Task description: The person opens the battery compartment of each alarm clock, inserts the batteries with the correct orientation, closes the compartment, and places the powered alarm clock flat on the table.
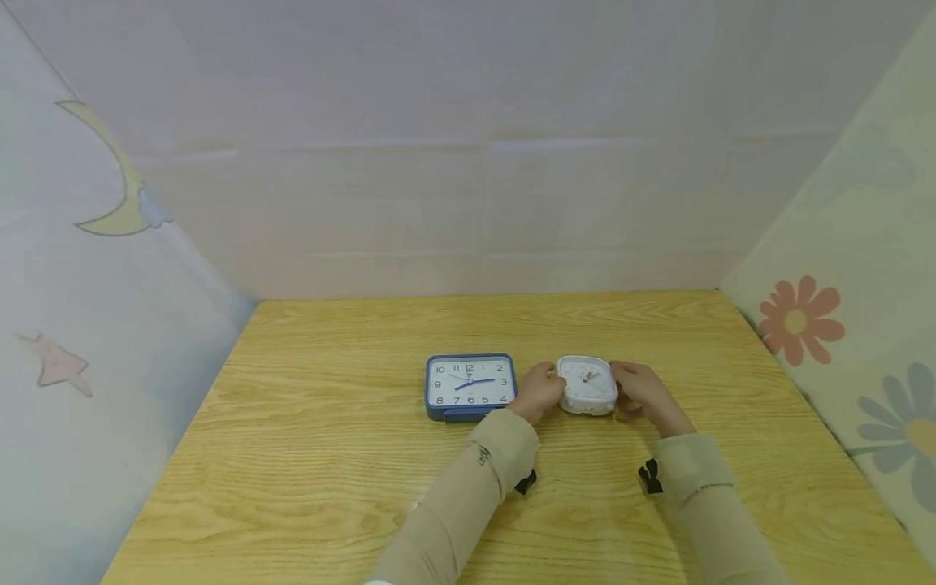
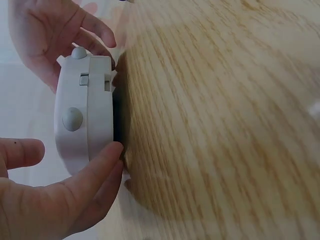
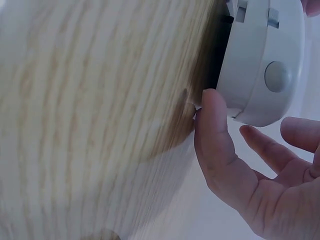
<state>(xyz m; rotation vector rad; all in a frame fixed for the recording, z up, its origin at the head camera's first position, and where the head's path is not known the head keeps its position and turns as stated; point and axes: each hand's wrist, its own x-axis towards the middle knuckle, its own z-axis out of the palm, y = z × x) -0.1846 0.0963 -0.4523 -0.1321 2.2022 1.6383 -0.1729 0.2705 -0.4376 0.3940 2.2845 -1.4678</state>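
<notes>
A small white alarm clock (image 1: pixel 587 385) lies face up between the two hands, its dial turned toward the head camera. My left hand (image 1: pixel 537 393) is at its left side. In the left wrist view, extended fingers touch the clock's side near the table, while the thumb stands apart. On the other side is my right hand (image 1: pixel 643 393). The right wrist view shows its fingers (image 3: pixel 215 130) by the clock's lower edge, the thumb clear of the casing; whether they press on it I cannot tell. Grey buttons (image 2: pixel 72 119) dot the clock's side.
A blue rectangular alarm clock (image 1: pixel 470 387) lies face up just left of the left hand. Both stand on a wood-grain table (image 1: pixel 329 471). Printed sheets (image 1: pixel 468 203) rise along the table's back and sides. Dark straps (image 1: pixel 650 477) show under the wrists.
</notes>
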